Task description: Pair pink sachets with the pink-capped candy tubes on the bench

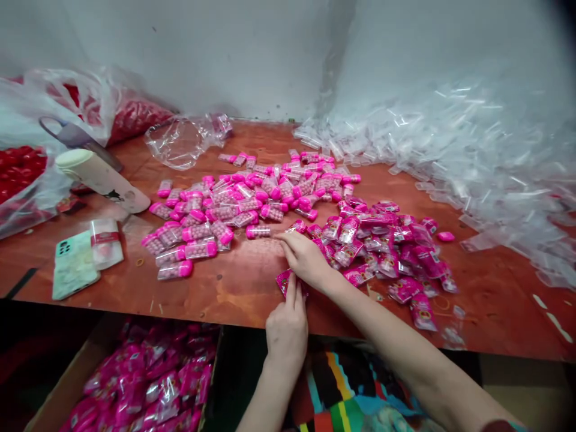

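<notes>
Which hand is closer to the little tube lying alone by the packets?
Right. The right hand almost touches the tube; the left hand is lower, on a pink packet.

The left hand (287, 327) reaches straight forward from a bare forearm, palm down, its fingers (292, 295) stretched flat and close together. The right hand (306, 258) comes in from the right on a long bare arm and lies just ahead of the left, almost touching it. It is palm down with fingers loosely curled and pointing left; their grip cannot be told.
</notes>
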The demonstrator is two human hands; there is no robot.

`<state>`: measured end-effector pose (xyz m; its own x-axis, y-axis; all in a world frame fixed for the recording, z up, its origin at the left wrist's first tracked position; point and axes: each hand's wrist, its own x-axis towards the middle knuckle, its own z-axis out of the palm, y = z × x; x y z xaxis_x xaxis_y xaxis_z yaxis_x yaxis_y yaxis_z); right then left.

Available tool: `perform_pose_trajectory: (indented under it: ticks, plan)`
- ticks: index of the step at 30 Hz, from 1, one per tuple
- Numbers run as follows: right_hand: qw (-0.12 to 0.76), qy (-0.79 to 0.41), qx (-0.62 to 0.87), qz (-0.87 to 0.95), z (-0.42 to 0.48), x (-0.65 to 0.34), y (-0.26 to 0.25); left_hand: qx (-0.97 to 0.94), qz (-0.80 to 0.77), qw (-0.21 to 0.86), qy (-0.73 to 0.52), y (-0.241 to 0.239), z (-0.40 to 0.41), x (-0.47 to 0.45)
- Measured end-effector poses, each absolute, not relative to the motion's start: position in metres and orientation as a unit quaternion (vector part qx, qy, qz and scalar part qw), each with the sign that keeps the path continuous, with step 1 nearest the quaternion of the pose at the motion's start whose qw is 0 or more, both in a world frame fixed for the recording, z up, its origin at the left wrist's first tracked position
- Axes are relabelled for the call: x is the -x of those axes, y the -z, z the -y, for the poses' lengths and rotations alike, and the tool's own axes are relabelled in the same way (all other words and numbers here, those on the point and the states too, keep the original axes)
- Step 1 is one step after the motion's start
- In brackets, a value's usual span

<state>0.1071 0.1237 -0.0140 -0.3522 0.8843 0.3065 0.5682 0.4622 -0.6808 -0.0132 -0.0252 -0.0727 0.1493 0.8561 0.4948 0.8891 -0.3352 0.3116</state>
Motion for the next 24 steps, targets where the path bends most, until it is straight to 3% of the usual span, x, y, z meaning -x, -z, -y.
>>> perform_pose_trajectory:
  ticks: [5, 9, 11, 13, 16, 18, 21, 24]
  plan:
    - [0.104, -0.154, 0.485, 0.854, -0.178, -0.046, -0.008, 0.768, 0.568, 0.052, 0.291, 0.080, 0.027, 0.012]
    - [0.061, -0.133, 0.471, 0.870, -0.180, -0.033, -0.012, 0.729, 0.591, -0.048, 0.342, 0.070, 0.028, 0.011]
    - [0.097, -0.166, 0.469, 0.862, -0.179, -0.040, -0.009, 0.675, 0.611, -0.151, 0.387, 0.062, 0.027, 0.010]
    - [0.188, -0.244, 0.486, 0.818, -0.175, -0.058, -0.005, 0.614, 0.619, -0.228, 0.434, 0.051, 0.027, 0.009]
    - [0.372, -0.434, 0.506, 0.646, -0.153, -0.101, 0.000, 0.567, 0.613, -0.229, 0.500, 0.038, 0.030, 0.010]
    - [0.448, -0.561, 0.481, 0.503, -0.125, -0.130, 0.002, 0.560, 0.615, -0.196, 0.519, 0.033, 0.032, 0.011]
    - [0.455, -0.667, 0.452, 0.379, -0.072, -0.158, 0.006, 0.566, 0.618, -0.186, 0.512, 0.030, 0.035, 0.010]
    - [0.455, -0.676, 0.466, 0.344, -0.031, -0.162, 0.011, 0.582, 0.606, -0.238, 0.488, 0.027, 0.038, 0.004]
